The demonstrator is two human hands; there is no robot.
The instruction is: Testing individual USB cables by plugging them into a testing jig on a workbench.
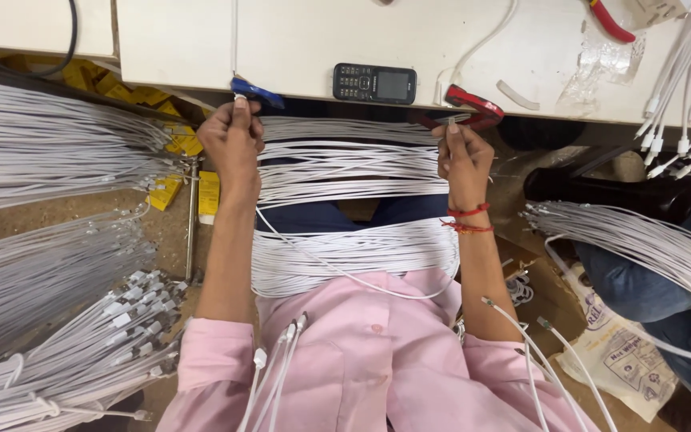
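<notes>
Head view, looking down at a person in a pink shirt seated at the near edge of a pale bench (297, 48). A wide band of thin white cables (349, 172) stretches across the lap, from one hand to the other, just below the bench's near edge. The left hand (232, 144) is pinched shut on the left end of a white cable, right under a blue clip (256, 92) fixed on the bench's near edge. The right hand (464, 156), with red thread around the wrist, is pinched shut on the right end of a cable, touching a red clip (473, 104) on the same edge. Between the two clips, a black push-button phone (374, 83) lies flat along the near edge. Red-handled pliers (609, 20) rest near the bench's far right corner. A large heap of white cables with plugs (57, 264) fills the floor on the left. Another bundle of white cables (633, 240) lies on the right, across the lap of a second person in blue jeans.
</notes>
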